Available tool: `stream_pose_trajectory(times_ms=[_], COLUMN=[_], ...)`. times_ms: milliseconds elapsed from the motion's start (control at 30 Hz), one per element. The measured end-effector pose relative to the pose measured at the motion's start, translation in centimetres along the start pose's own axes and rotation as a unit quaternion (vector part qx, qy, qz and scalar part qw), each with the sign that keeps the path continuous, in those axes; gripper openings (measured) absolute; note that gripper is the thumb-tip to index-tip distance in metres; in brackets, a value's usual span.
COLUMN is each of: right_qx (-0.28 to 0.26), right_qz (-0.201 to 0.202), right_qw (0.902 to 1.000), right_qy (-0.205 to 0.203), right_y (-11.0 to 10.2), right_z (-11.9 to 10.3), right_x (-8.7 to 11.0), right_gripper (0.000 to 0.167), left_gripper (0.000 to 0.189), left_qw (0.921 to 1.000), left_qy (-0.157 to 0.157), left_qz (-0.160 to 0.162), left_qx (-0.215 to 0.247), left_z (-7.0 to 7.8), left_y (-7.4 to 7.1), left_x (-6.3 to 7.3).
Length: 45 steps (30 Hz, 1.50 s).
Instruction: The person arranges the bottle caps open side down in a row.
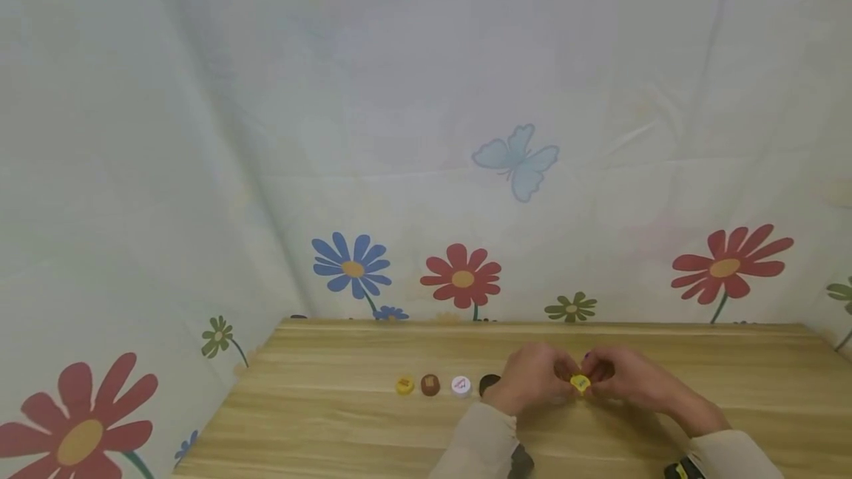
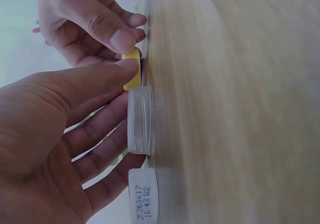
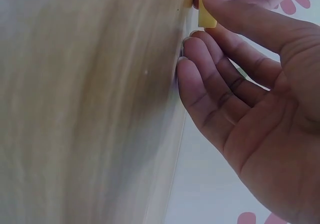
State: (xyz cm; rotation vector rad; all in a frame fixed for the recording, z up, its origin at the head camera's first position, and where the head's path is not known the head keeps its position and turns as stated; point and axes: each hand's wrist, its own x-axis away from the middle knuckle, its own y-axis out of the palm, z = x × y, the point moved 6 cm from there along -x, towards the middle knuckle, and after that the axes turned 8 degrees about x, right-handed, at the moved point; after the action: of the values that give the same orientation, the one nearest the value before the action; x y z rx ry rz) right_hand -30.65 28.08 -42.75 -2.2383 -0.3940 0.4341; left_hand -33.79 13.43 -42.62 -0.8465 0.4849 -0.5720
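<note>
A yellow bottle cap (image 1: pixel 580 384) is pinched between my left hand (image 1: pixel 535 379) and right hand (image 1: pixel 632 379), which meet over the right part of the table. In the left wrist view, both thumbs press the side of the yellow cap (image 2: pixel 131 79), its edge facing the camera. Beside the left fingers stand a translucent cap (image 2: pixel 139 121) and a white cap (image 2: pixel 143 196) with printed date figures. The right wrist view shows the yellow cap (image 3: pixel 207 12) at the right thumb tip, the other right fingers loosely bent near the tabletop. A dark cap (image 1: pixel 489 383) is partly hidden by the left hand.
Left of the hands, a yellow cap (image 1: pixel 404 385), a brown cap (image 1: pixel 430 384) and a white cap with a pink mark (image 1: pixel 461 386) lie in a row on the wooden table (image 1: pixel 319 420). A flower-printed cloth (image 1: pixel 399 94) hangs behind the table.
</note>
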Motion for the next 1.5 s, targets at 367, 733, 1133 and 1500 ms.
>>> stream_pose_trajectory(times_ms=[367,733,1133,1500], right_qx=[0.009,-0.001,0.017,0.032], right_qz=[-0.006,-0.003,0.081,0.075], right_qw=[0.9999,1.0000,0.9920,0.9915], right_qy=[0.001,-0.003,0.096,0.101], right_y=[0.1,-0.9,-2.9,-2.2], right_z=[0.6,0.8,2.1,3.0], right_x=[0.1,0.5,0.4,-0.1], right_gripper=[0.024,0.021,0.020,0.028], left_gripper=[0.020,0.022,0.033,0.020], left_qw=[0.9996,0.9998,0.9974,0.9979], left_qy=[0.003,-0.018,-0.013,-0.029], left_qz=[0.003,-0.007,0.045,0.048], left_qx=[-0.027,-0.002,0.054,0.031], left_z=[0.3,0.3,0.4,0.7], left_y=[0.3,0.2,0.5,1.2], left_x=[-0.3,-0.9,-2.0,-2.8])
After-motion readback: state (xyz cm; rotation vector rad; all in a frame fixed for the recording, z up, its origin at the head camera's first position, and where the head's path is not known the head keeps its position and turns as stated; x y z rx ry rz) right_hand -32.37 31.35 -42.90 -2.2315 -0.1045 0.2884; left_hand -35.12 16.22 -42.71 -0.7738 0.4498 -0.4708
